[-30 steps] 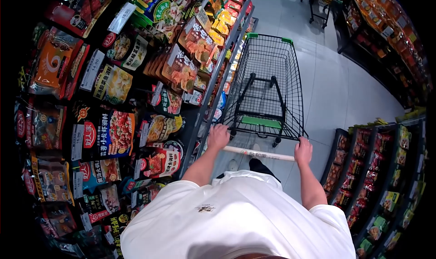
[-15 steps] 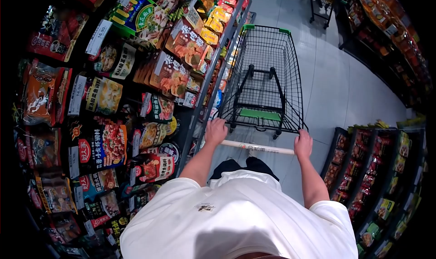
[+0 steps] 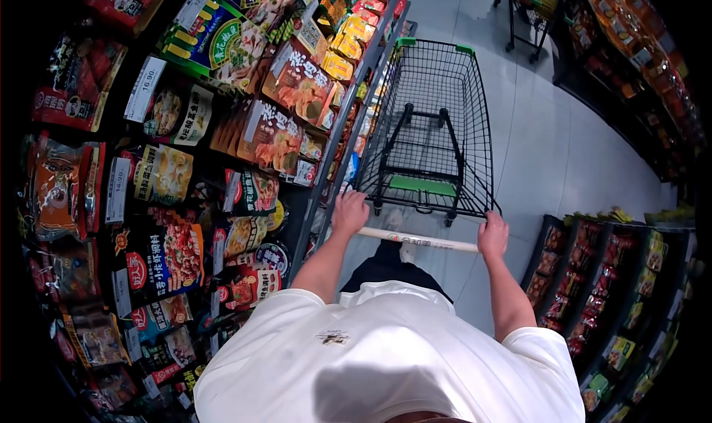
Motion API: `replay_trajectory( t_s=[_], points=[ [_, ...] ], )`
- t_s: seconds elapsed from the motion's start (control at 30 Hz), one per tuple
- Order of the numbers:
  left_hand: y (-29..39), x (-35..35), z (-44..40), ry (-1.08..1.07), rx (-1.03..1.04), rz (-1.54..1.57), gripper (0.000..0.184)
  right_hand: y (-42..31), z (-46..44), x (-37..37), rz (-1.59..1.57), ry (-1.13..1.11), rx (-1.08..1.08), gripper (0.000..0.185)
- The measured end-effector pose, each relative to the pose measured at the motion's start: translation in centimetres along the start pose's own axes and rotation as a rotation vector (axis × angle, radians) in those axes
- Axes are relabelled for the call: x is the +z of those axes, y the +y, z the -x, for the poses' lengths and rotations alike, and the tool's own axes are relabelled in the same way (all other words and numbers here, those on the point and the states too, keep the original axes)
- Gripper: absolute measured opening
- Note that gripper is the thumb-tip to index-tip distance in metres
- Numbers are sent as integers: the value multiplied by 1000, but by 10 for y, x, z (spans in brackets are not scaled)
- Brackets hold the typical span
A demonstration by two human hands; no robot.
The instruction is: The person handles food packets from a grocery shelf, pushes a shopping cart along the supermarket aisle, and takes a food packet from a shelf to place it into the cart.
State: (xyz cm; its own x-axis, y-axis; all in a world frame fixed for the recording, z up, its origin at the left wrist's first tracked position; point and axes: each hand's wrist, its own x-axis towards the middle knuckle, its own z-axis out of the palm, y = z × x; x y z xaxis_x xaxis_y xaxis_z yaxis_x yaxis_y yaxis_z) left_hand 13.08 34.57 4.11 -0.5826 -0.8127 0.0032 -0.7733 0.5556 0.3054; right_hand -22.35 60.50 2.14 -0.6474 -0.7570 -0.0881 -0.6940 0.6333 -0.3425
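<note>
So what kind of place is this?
Probably a supermarket: there's a wire shopping cart, plus rows of food packets with price tags.

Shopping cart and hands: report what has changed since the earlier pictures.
The packets at left have slid down the view, so the cart has apparently rolled forward. Nothing was taken hold of or let go: left hand and right hand stay on the handle.
</note>
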Motion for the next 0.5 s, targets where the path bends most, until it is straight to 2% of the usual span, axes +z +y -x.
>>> replay_trajectory(
  t_s=[0.23,0.5],
  points=[
    [-3,-16,-44,-75,-16,31,28,-14,-29,1,-22,34,9,30],
    [-17,-15,-97,-43,4,31,30,-27,-79,6,-45,120,-9,29]
  ],
)
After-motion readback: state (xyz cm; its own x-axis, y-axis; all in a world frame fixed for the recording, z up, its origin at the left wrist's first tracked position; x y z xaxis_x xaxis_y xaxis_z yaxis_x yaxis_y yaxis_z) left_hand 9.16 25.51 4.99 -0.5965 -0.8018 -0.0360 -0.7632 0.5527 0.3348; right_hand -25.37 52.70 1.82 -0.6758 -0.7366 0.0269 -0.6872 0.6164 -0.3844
